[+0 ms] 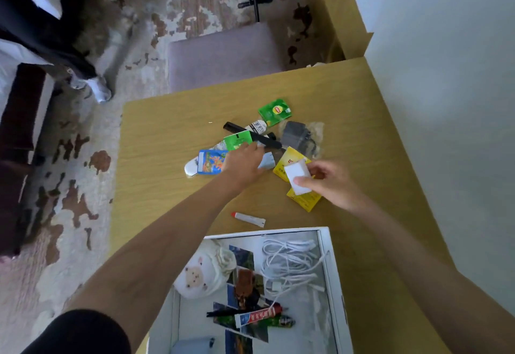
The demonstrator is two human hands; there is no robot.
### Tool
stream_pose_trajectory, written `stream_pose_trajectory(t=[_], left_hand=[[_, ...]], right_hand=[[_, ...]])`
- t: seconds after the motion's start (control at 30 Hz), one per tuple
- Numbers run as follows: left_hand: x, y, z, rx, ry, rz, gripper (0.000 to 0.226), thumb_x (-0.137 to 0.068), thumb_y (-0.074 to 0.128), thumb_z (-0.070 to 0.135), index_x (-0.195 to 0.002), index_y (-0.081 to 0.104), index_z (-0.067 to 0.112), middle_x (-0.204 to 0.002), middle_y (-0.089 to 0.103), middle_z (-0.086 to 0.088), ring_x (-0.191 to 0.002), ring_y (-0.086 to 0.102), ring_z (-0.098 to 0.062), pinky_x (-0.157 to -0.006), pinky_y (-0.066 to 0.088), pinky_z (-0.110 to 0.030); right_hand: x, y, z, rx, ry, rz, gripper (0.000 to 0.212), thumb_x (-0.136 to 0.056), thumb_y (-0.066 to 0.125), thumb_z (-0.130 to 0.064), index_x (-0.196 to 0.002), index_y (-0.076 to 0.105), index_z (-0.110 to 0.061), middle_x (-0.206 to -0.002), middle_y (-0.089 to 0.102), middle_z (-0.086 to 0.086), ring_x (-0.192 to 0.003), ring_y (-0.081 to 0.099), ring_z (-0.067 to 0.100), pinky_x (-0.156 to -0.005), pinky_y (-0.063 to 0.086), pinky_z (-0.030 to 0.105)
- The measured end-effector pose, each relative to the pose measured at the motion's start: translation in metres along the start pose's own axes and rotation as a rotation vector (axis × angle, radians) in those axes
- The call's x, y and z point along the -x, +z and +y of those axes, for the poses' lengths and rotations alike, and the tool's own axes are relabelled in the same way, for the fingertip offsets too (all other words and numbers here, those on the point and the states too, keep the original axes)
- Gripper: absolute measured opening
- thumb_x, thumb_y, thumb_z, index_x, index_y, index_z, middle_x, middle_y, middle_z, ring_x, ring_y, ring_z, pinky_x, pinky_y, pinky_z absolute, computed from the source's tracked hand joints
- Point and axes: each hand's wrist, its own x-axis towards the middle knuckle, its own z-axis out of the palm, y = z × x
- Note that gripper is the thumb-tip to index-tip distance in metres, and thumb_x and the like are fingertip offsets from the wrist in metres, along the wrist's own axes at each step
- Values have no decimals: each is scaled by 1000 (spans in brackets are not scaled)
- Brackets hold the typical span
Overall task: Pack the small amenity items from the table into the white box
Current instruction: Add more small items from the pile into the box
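The right hand [331,183] pinches a small white packet [298,176] above the yellow sachets [303,200]. The left hand [245,162] rests fingers-down on the pile at twelve o'clock from the white box [333,278]; I cannot tell its grip.

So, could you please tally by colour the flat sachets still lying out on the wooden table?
Green sachets: 2, a square one with a yellow logo and one beside the left hand.
Yellow sachets: 2, one under the small white packet and one nearer the white box.
Blue sachets: 1, with a cartoon print.
Total: 5
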Motion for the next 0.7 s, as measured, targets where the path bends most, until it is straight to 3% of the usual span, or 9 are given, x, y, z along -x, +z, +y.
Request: stream_pose_trajectory(t=[0.07,0.17,0.3,0.4,0.47,0.6,0.7], left_hand=[[-3,-1,3,-15,0,-2,41,-89,57,39,-117,53,10,-118,57,-9,-114,51,-27,-70,45,-41],[9,-1,2,137,-10,24,43,-88,57,42,-121,54,14,-119,57,-7,-115,51,-25,-76,45,-40],[49,-18,-1,584,-113,208,40,-83,67,36,-114,58,13,-111,60,-4,-98,58,-22,-74,42,-31],[91,-45,-5,1122,-166,115,31,-82,71,29,-109,61,18,-105,62,-1,-86,66,-15,-71,54,-32],[128,-59,-9,1454,-138,34,21,-84,70,23,-104,63,22,-100,61,-1,-80,68,-12,-67,59,-31],[203,-69,-15,1627,-123,-11,29,-89,65,20,-115,58,9,-102,66,-3,-90,67,-14,-71,59,-35],[249,-64,-20,1622,-144,0,28,-91,61,19,-115,54,9,-102,69,-4,-90,66,-12,-67,59,-33]], right_hand=[[13,-5,-8,-132,-1,13,24,-77,79,-12,-99,72,-6,-94,73,14,-80,65,18,-72,50,31],[29,-12,-19,-217,-22,-4,21,-80,76,-13,-100,72,-13,-90,76,2,-77,69,8,-64,51,15],[45,-14,-32,-298,-24,-1,34,-75,78,-28,-106,68,-18,-96,75,2,-83,70,11,-66,53,15],[59,-4,-46,-427,-53,-63,54,-69,79,-38,-113,64,-11,-102,74,5,-94,71,22,-67,56,23],[73,7,-55,-473,-94,-133,54,-72,79,-38,-116,62,-10,-106,72,11,-98,70,27,-66,56,26],[111,35,-72,-364,-145,-226,45,-83,67,-31,-120,59,-7,-112,64,22,-95,65,26,-60,56,29],[143,58,-77,-175,-156,-248,36,-84,64,-27,-116,59,-11,-107,68,11,-91,65,20,-62,57,27]])
